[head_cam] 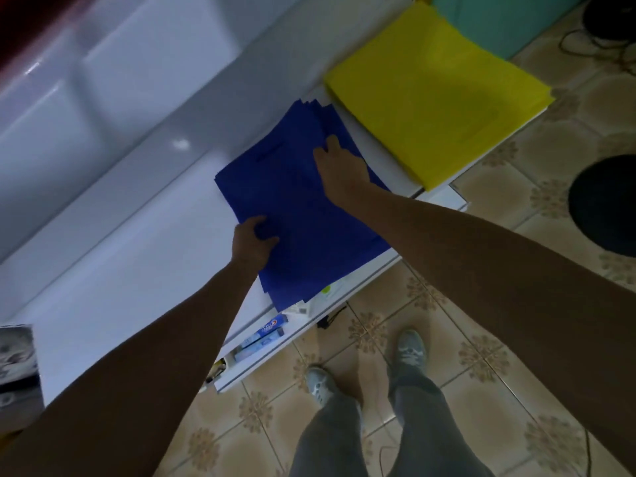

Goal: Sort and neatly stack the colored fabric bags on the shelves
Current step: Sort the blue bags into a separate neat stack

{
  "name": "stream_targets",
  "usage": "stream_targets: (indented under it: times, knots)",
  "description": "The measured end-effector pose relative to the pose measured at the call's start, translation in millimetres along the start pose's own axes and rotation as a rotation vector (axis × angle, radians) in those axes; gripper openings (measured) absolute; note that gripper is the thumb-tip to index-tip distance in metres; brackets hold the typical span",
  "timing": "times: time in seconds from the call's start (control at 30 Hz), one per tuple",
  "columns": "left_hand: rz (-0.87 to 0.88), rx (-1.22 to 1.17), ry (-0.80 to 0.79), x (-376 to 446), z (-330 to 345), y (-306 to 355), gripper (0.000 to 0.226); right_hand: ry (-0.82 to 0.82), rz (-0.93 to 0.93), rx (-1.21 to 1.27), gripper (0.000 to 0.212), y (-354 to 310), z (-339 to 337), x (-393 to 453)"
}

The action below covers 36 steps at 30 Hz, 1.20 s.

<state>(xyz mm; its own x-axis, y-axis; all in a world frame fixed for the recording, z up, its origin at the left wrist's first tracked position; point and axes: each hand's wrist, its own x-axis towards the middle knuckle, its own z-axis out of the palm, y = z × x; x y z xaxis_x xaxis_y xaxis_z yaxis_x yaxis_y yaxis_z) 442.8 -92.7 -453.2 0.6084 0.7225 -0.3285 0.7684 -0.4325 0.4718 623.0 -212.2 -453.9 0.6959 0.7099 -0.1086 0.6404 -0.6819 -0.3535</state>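
You are squaring up the stack of flat royal-blue fabric bags (296, 204) on the glossy white shelf top (137, 256), so the step in hand looks like neatening rather than sorting. Your left hand (253, 241) grips the stack's near-left edge, thumb over the top sheet and fingers curled round it. Your right hand (339, 166) lies on the far right part of the stack, fingers fairly straight and pressing down; whether their tips hook over the edge, you cannot tell from here.

The blue bags are thin, matte and limp, fanned slightly so several corners peek out at the far end and at the near edge, which overhangs the shelf front. The next move, as you might judge it, calls for pushing the fanned edges together and drawing the stack back onto the shelf.

Just beside it, to the right, the stack of flat yellow fabric bags (437, 94) already lies tidy, apart from the blue.
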Motion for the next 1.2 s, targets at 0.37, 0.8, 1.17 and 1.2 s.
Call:
stream_targets:
  times: [0.37, 0.8, 1.17, 1.2]
  knots:
    - [-0.103, -0.004, 0.091, -54.3, -14.1, 2.4, 0.048, 0.112, -0.008, 0.147, 0.044, 7.0, -19.5, -54.5]
    - [0.612, -0.198, 0.321, -312.3, -255.7, 33.5, 0.021, 0.221, -0.679, 0.376, 0.022, -197.3, -244.6, -271.2]
    - [0.446, -0.024, 0.793, -323.9, -437.2, -127.3, 0.026, 0.203, -0.874, 0.168, 0.028, -436.0, -263.4, -237.6]
    - [0.408, -0.022, 0.798, -312.9, -448.4, -143.0, 0.027, 0.19, -0.839, 0.126, 0.031, -450.1, -259.1, -220.7]
